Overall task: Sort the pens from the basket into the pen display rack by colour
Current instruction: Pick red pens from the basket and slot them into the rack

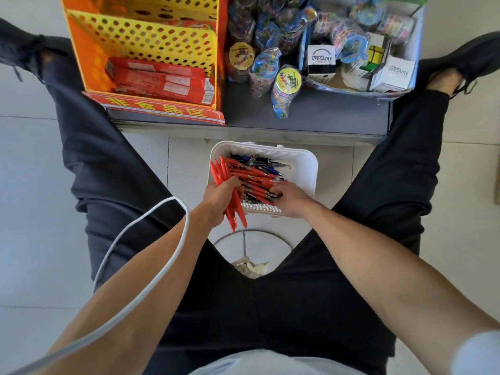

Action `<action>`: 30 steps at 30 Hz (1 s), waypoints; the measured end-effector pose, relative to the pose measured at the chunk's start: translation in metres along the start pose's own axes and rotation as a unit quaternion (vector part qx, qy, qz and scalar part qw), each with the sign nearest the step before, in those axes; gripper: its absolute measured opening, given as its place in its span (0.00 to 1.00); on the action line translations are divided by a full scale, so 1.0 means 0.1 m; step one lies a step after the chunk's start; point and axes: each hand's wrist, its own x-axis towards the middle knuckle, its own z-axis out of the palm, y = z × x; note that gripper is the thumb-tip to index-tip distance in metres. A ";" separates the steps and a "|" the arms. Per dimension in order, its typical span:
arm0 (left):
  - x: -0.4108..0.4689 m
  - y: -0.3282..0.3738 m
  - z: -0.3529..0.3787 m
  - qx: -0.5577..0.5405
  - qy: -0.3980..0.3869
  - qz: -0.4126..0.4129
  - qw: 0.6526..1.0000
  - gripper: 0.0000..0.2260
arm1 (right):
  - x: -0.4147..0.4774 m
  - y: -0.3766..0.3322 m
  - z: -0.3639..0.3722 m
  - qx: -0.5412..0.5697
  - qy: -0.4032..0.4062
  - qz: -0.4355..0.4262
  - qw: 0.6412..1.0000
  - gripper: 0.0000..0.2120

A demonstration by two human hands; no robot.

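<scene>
down at the basket [303, 161], left hand [220, 197] grips a bundle of red pens [227, 177] at its left edge; right hand [290, 198] fingers curl into the pile, grasp unclear.

Smooth red plastic pens [230, 185] are being shown in a white ribbed plastic basket [303, 163]. Perforated yellow plastic panels are being displayed on the rack [151, 36]. Glossy film is being seen on the toy packets [286, 85].
</scene>
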 end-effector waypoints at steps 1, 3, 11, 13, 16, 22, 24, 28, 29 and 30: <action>0.00 0.01 -0.01 -0.010 -0.005 -0.006 1.000 0.07 | 0.03 0.01 0.02 -0.029 -0.002 -0.010 1.000 0.15; 0.00 0.02 -0.02 -0.018 -0.012 -0.005 1.000 0.10 | 0.03 -0.01 0.01 -0.035 -0.015 -0.005 0.999 0.28; 0.09 0.04 -0.05 -0.024 0.005 -0.022 0.999 0.02 | 0.18 0.04 0.11 -0.059 0.024 0.031 0.998 0.20; 0.11 0.04 -0.04 -0.011 0.006 -0.023 1.000 0.02 | 0.23 0.02 0.14 -0.101 -0.016 0.029 0.994 0.22; 0.12 0.05 -0.02 -0.002 0.007 -0.026 1.000 0.02 | 0.28 -0.02 0.17 -0.134 -0.047 0.045 0.989 0.23; 0.12 0.04 -0.02 0.018 0.018 -0.024 0.999 0.02 | 0.21 -0.04 0.10 -0.140 -0.022 0.033 0.989 0.19; 0.11 0.04 -0.02 0.031 0.020 -0.021 0.999 0.01 | 0.19 -0.03 0.08 -0.091 0.020 0.020 0.995 0.15; 0.06 0.04 0.00 0.044 0.036 -0.008 0.998 0.04 | 0.09 -0.06 -0.03 0.043 0.044 0.042 0.997 0.13; 0.05 0.04 0.01 0.046 0.035 -0.007 0.998 0.04 | 0.07 -0.08 -0.06 0.073 0.046 0.050 0.995 0.12; 0.03 0.04 0.01 0.049 0.035 -0.005 0.998 0.04 | 0.05 -0.08 -0.07 0.102 0.049 0.059 0.992 0.10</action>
